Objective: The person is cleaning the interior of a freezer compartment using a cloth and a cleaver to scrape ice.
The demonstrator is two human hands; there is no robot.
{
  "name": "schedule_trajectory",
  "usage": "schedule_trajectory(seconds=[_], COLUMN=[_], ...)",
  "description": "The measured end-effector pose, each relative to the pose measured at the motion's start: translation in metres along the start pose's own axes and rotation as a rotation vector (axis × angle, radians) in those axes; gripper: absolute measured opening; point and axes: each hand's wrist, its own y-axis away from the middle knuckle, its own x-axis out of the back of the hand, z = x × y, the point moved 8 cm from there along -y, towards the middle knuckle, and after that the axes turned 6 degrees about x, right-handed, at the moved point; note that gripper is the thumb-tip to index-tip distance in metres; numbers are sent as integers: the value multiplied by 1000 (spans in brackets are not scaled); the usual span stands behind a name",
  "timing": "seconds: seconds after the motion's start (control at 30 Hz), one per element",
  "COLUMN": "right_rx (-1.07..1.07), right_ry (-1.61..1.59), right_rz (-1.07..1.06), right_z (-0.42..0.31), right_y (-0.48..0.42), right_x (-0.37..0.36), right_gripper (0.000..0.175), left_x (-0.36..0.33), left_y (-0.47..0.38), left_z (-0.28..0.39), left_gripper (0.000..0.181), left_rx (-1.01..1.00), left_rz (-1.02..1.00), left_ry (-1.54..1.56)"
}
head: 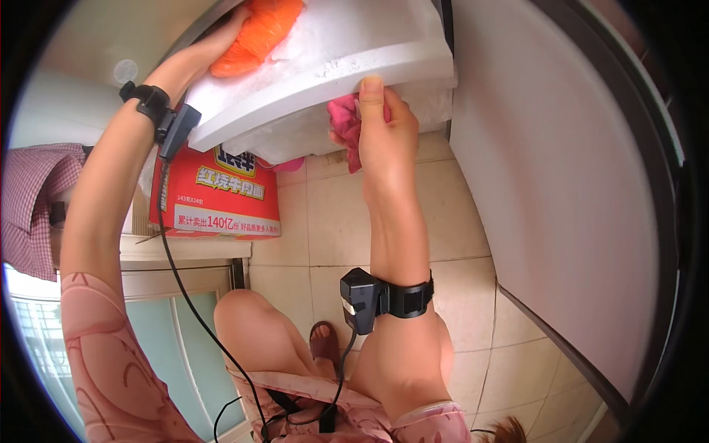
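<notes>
An orange plastic bag [260, 39] lies at the left side of a white, frosty freezer drawer [321, 83]. My left hand [239, 21] reaches in against the bag's left side; its fingers are hidden behind the bag and past the picture's top edge. With my right hand [388, 113] I grip the drawer's front edge, thumb on top and fingers beneath. A crumpled pink cloth [346, 119] is bunched in those fingers and hangs below the edge. White frost crumbs sit along the drawer's front.
A red instant-noodle carton [221, 194] stands at the left below the drawer. The open fridge door [559, 183] spans the right side. Tiled floor [332, 221] lies between them. Checked fabric [39, 199] hangs at far left. Black cables [183, 288] run from both wrist devices.
</notes>
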Motion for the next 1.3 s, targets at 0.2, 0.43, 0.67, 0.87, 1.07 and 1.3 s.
schedule_trajectory(seconds=[0.2, 0.43, 0.67, 0.87, 1.07, 1.3], right_rx=[-3, -59, -123, -134, -222, -321], right_ry=[67, 79, -13, -94, -119, -186], right_rz=[-12, -141, -134, -42, 130, 146], right_z=[6, 12, 20, 29, 52, 88], right_y=[1, 12, 15, 13, 20, 20], right_x=[-6, -4, 9, 21, 40, 68], right_gripper=[50, 47, 44, 40, 33, 32], left_x=[35, 2, 5, -14, -25, -13], left_y=[-29, 71, 71, 128, 147, 173], left_z=[-8, -21, -21, -46, -59, -85], left_gripper=[63, 50, 48, 57, 58, 29], left_rx=[-596, -757, -687, -717, -773, -809], left_rz=[231, 41, -10, 190, 388, 203], left_ry=[-430, -803, -735, -484, -329, 321])
